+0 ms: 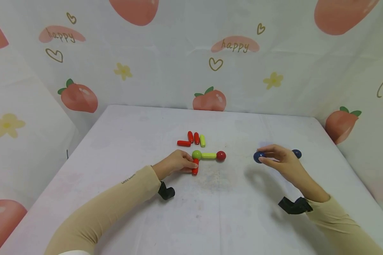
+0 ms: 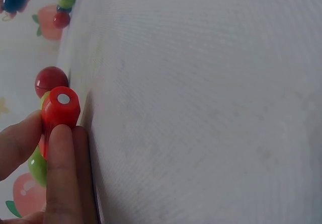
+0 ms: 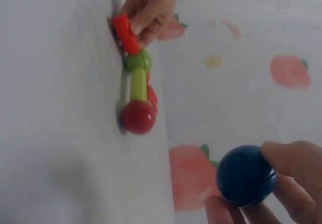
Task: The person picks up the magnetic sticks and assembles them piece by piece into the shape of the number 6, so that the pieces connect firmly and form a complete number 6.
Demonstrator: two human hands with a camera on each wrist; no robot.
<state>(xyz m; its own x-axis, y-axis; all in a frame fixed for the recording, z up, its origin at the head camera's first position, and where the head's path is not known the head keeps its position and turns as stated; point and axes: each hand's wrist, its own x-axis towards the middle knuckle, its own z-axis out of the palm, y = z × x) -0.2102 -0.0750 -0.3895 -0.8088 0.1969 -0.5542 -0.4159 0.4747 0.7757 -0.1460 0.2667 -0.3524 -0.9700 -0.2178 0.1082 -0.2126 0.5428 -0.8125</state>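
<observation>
Red, glossy plastic: the held red rod (image 1: pixel 195 167) is short, faceted, w/ a pale round dot on its near end in the L wrist view. L hand (image 1: pixel 178 162) pinches it btwn thumb & fingers, coming in from the rod's left side; rod's far end meets the green ball (image 1: pixel 196 154), which sits just past the fingertips. From there a ribbed lime rod (image 1: pixel 209 156) runs R to a shiny dark-red ball (image 1: pixel 221 156), so the pcs make an L-shaped corner on the white table (image 1: pixel 191 219). R hand (image 1: pixel 282 159), well apart to the R, has a smooth dk blue ball (image 1: pixel 258 157) w/ a seam line pinched btwn thumb & fingers; ball's at the fingertips, held up off the table, on the side facing the joined pcs. Second blue ball (image 1: pixel 298 153) is partly hidden behind R hand. Beyond the green ball, out of L hand's grasp: 3 loose red rods (image 1: pixel 196 138) & 1 loose lime rod (image 1: pixel 202 141), lying close together.
</observation>
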